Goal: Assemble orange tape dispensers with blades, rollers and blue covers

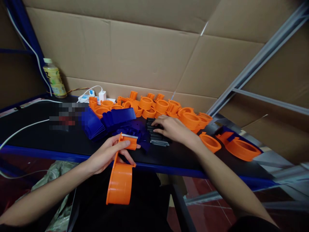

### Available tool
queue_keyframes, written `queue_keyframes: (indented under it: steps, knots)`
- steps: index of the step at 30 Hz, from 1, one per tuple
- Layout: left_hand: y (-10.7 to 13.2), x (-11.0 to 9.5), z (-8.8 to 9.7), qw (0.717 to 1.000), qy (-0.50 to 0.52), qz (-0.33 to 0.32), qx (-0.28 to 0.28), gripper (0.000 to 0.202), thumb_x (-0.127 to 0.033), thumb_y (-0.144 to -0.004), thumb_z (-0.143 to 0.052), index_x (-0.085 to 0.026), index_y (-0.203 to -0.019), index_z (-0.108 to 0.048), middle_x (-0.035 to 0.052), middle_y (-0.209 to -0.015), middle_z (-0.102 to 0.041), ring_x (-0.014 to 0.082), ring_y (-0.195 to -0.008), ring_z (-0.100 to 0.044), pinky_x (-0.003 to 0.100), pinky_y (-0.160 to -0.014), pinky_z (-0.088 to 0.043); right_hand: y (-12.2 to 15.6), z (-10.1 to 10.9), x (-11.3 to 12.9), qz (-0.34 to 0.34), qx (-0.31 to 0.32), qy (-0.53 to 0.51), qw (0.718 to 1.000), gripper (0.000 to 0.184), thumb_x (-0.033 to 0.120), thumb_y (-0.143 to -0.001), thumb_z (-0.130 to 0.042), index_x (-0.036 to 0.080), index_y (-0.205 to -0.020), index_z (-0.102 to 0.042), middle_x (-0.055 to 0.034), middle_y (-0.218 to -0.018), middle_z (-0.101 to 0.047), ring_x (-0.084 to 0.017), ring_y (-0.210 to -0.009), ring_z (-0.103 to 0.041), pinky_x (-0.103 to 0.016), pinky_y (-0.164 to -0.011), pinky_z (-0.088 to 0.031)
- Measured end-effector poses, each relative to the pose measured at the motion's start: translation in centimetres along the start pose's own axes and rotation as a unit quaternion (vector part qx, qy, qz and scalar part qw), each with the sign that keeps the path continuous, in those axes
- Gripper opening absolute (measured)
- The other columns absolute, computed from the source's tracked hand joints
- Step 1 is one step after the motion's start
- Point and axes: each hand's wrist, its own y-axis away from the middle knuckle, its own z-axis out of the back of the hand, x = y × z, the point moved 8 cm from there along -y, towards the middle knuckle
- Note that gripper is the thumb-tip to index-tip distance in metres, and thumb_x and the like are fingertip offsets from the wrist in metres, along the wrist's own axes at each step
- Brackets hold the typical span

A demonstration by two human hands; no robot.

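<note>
My left hand (109,153) is closed around the head of an orange tape dispenser (120,183). A toothed metal blade (129,136) runs along the top of that head, and the dispenser's round hub hangs below my fingers, over my lap. To the right, my right hand (169,127) rests on a pile of narrow black pieces (158,137); its thumb and forefinger are apart, with the tips touching the pile. Dark blue flat pieces (123,116) lie in a heap between my hands and further left.
Many more orange dispensers (162,106) are piled along the back of the black table (60,140). One lies at the right end (243,149) beside a metal frame. A drink bottle (55,79), a power strip with a charger (102,95) and white cables stand at the left.
</note>
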Motion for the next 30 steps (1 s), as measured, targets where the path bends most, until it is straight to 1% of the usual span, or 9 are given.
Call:
queue_keyframes:
  steps: [4, 8, 12, 15, 17, 19, 23, 27, 30]
  knots:
    - [0.0, -0.1, -0.1, 1.0, 0.004, 0.001, 0.004, 0.034, -0.04, -0.093, -0.062, -0.013, -0.114, -0.059, 0.0228, -0.123, -0.07, 0.0215, -0.068, -0.076, 0.023, -0.051, -0.056, -0.2, -0.2, 0.2, 0.011, -0.006, 0.034, 0.999, 0.018, 0.026, -0.089, -0.067, 0.02, -0.106, -0.07, -0.0089, -0.111, -0.07, -0.024, -0.096, -0.067, -0.034, -0.08, -0.05]
    - [-0.1, -0.3, -0.1, 1.0, 0.012, -0.009, -0.006, 0.034, -0.038, -0.093, -0.063, -0.015, -0.117, -0.058, 0.0228, -0.133, -0.065, 0.022, -0.072, -0.077, 0.023, -0.053, -0.057, 0.2, 1.7, 1.3, 0.033, -0.058, -0.002, 0.998, 0.017, 0.028, -0.091, -0.065, 0.019, -0.104, -0.07, -0.0091, -0.104, -0.07, -0.023, -0.094, -0.065, -0.036, -0.081, -0.051]
    - [-0.2, -0.4, -0.2, 0.999, 0.017, -0.022, -0.015, 0.035, -0.038, -0.091, -0.065, -0.016, -0.118, -0.059, 0.0215, -0.137, -0.062, 0.024, -0.075, -0.078, 0.026, -0.055, -0.059, 1.6, 4.5, 5.6, 0.123, -0.124, -0.105, 0.979, 0.019, 0.027, -0.093, -0.063, 0.021, -0.11, -0.07, -0.0081, -0.104, -0.07, -0.021, -0.098, -0.063, -0.036, -0.087, -0.052]
    - [-0.2, -0.5, -0.2, 0.999, 0.025, -0.037, -0.024, 0.034, -0.037, -0.09, -0.067, -0.016, -0.116, -0.06, 0.0202, -0.134, -0.065, 0.0246, -0.076, -0.078, 0.027, -0.057, -0.061, 2.4, 4.9, 8.8, 0.16, -0.131, -0.112, 0.972, 0.023, 0.025, -0.093, -0.062, 0.022, -0.115, -0.07, -0.0079, -0.102, -0.068, -0.02, -0.097, -0.062, -0.035, -0.084, -0.053]
    - [-0.1, -0.5, -0.1, 0.998, 0.031, -0.041, -0.032, 0.034, -0.037, -0.09, -0.067, -0.016, -0.116, -0.06, 0.0196, -0.131, -0.066, 0.025, -0.076, -0.078, 0.028, -0.058, -0.061, 2.7, 4.9, 10.0, 0.161, -0.147, -0.097, 0.971, 0.024, 0.024, -0.094, -0.061, 0.022, -0.116, -0.07, -0.0087, -0.102, -0.067, -0.021, -0.096, -0.062, -0.035, -0.081, -0.053]
    - [0.0, -0.5, 0.0, 0.998, 0.031, -0.042, -0.036, 0.035, -0.038, -0.09, -0.067, -0.016, -0.117, -0.06, 0.0193, -0.129, -0.067, 0.0253, -0.076, -0.078, 0.028, -0.057, -0.061, 3.0, 5.1, 10.5, 0.162, -0.165, -0.096, 0.968, 0.023, 0.023, -0.094, -0.061, 0.021, -0.114, -0.07, -0.0094, -0.104, -0.067, -0.021, -0.096, -0.062, -0.035, -0.081, -0.054]
    - [0.0, -0.6, 0.0, 0.998, 0.027, -0.041, -0.039, 0.038, -0.039, -0.09, -0.067, -0.016, -0.119, -0.06, 0.0198, -0.126, -0.069, 0.0258, -0.075, -0.078, 0.027, -0.055, -0.06, 3.4, 6.2, 10.0, 0.155, -0.206, -0.12, 0.959, 0.021, 0.02, -0.093, -0.063, 0.021, -0.113, -0.07, -0.0082, -0.103, -0.067, -0.019, -0.094, -0.064, -0.035, -0.083, -0.055]
    - [0.0, -0.6, -0.2, 0.998, 0.02, -0.04, -0.033, 0.037, -0.04, -0.09, -0.067, -0.015, -0.116, -0.059, 0.0147, -0.101, -0.076, 0.0256, -0.072, -0.078, 0.026, -0.056, -0.059, 3.1, 5.4, 10.5, 0.171, -0.177, -0.171, 0.954, 0.022, 0.02, -0.093, -0.063, 0.023, -0.113, -0.07, -0.0074, -0.104, -0.067, -0.018, -0.095, -0.065, -0.034, -0.084, -0.057]
    - [0.0, -0.5, -0.3, 0.998, 0.0, -0.051, -0.028, 0.035, -0.039, -0.089, -0.068, -0.016, -0.114, -0.059, 0.0118, -0.097, -0.076, 0.0259, -0.074, -0.078, 0.025, -0.056, -0.058, 2.8, 3.9, 11.1, 0.153, -0.195, -0.183, 0.951, 0.019, 0.021, -0.095, -0.061, 0.023, -0.112, -0.069, -0.008, -0.106, -0.066, -0.018, -0.096, -0.065, -0.033, -0.081, -0.058]
